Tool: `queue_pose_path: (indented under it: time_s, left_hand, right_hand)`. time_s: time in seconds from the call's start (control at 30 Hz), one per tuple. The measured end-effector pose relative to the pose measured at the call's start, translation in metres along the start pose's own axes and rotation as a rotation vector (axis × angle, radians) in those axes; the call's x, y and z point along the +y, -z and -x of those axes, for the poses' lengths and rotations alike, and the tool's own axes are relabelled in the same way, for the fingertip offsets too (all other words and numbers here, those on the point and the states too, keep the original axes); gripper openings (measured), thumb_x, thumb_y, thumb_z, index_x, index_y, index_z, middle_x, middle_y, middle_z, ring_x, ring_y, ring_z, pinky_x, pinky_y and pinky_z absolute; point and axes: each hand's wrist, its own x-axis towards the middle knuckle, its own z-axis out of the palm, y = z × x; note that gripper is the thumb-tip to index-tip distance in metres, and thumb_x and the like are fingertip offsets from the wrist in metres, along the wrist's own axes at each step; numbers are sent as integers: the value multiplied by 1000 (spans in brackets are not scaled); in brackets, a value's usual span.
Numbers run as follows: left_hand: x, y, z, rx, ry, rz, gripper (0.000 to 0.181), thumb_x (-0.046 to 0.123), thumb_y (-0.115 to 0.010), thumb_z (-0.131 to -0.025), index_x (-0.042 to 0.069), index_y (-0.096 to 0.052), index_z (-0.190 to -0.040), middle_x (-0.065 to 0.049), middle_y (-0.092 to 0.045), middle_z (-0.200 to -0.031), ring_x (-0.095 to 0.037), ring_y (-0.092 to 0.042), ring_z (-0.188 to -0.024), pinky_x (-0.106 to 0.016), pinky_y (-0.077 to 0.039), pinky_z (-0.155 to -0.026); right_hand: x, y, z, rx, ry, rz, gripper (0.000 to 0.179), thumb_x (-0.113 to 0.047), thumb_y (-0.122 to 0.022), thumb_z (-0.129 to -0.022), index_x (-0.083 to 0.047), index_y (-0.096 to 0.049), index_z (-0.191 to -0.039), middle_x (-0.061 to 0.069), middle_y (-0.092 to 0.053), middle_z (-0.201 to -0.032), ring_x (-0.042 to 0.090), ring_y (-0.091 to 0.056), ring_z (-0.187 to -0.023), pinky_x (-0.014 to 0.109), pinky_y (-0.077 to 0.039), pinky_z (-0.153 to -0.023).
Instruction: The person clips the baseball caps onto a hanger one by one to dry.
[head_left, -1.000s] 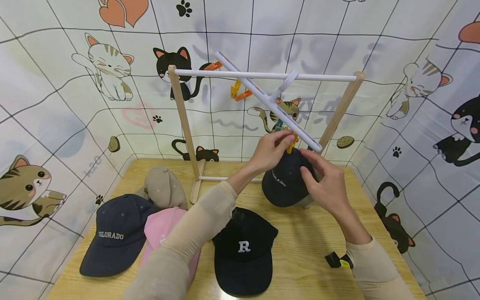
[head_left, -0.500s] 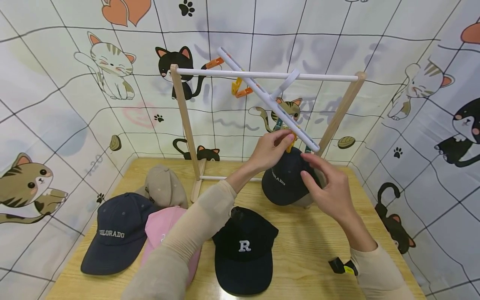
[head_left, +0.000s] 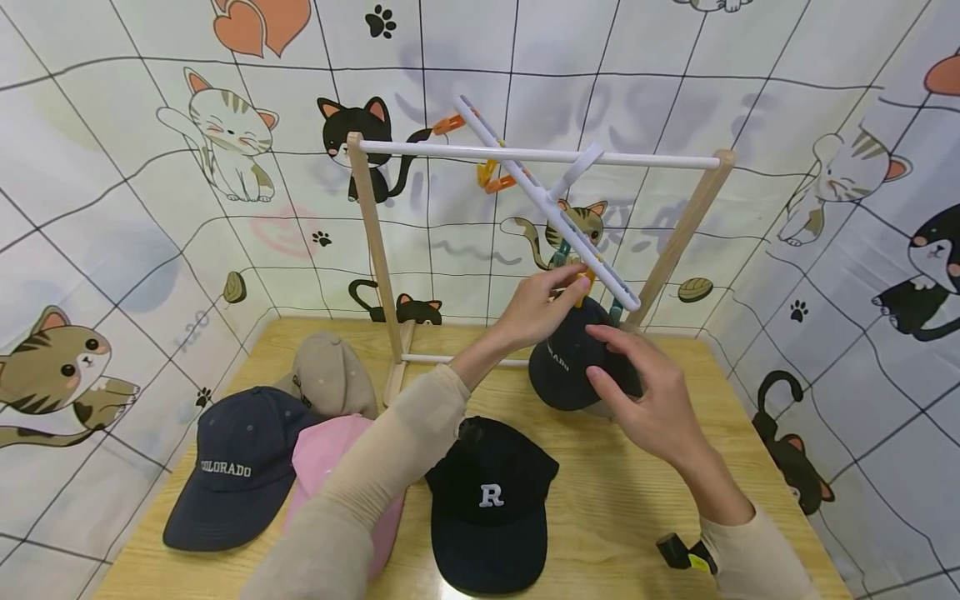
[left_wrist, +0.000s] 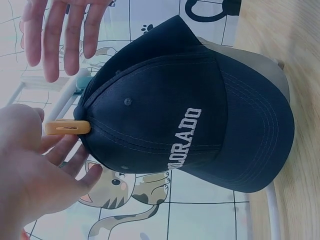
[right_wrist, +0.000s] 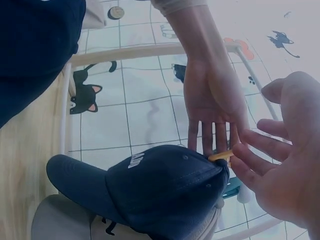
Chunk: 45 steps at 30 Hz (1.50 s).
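A navy cap lettered COLORADO (head_left: 564,367) hangs by its crown from a yellow-orange clip (left_wrist: 67,127) under the tilted white clip hanger (head_left: 555,212). My left hand (head_left: 542,307) is at this clip, fingertips right beside it; in the left wrist view the fingers (left_wrist: 80,162) reach loosely past it, and the right wrist view shows them straight. On the cap's right side my right hand (head_left: 652,396) is held with thumb and fingers spread, nothing between them. Behind the navy cap a beige cap (right_wrist: 60,220) is partly hidden.
The hanger hooks over the white bar (head_left: 465,152) of a wooden-legged rack. On the table lie a black R cap (head_left: 487,508), another navy COLORADO cap (head_left: 232,475), a pink cap (head_left: 330,446) and a beige cap (head_left: 330,375). A small black object (head_left: 675,550) shows by the right sleeve.
My right hand has drawn back from the cap's crown and lowered slightly. The left hand stays at the clip, its fingers a little looser. The hanger's upper end has swung slightly right.
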Motion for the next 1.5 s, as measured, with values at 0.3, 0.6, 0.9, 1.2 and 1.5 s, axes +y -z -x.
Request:
queue_pose_path:
  time_s: [0.3,0.6,0.9,1.2,1.5]
  left_hand:
    - [-2,3,0,-21,-21,-36,52,40,-51,-121,16,-56,-168,-7,-79,-142,-23,-68,-144,-43,-52,-127]
    - [-3,12,5,-29,-37,-39,52,36,-52,-121,13,-56,-167,-9,-68,-162,-27,-64,-151,-45,-50,-129]
    - [-11,25,12,-16,-41,-85,47,33,-52,-121,10,-62,-161,-10,-73,-154,-27,-70,-142,-48,-56,-122]
    - [-18,41,22,18,-23,-126,47,33,-54,-121,13,-63,-162,-8,-75,-152,-25,-72,-137,-48,-58,-118]
    - [-24,53,27,47,1,-127,46,33,-55,-120,12,-63,-160,-8,-74,-154,-25,-70,-141,-48,-60,-116]
  right_hand:
    - [-1,-9,8,-63,-9,-12,59,7,-81,-94,-7,-71,-150,14,-77,-147,6,-67,-139,12,-46,-118]
    - [4,-22,16,-119,26,-21,58,6,-82,-94,-7,-71,-149,13,-76,-147,20,-70,-140,12,-45,-121]
    - [9,-41,24,-168,30,-7,53,1,-83,-96,-9,-73,-147,11,-77,-145,30,-72,-137,10,-42,-122]
    - [12,-60,29,-263,-6,12,48,-7,-82,-99,-8,-73,-146,11,-77,-145,32,-76,-132,46,-66,-106]
    - [9,-79,32,-431,-139,-40,44,-21,-74,-110,-10,-68,-152,11,-73,-152,34,-72,-141,60,-63,-109]
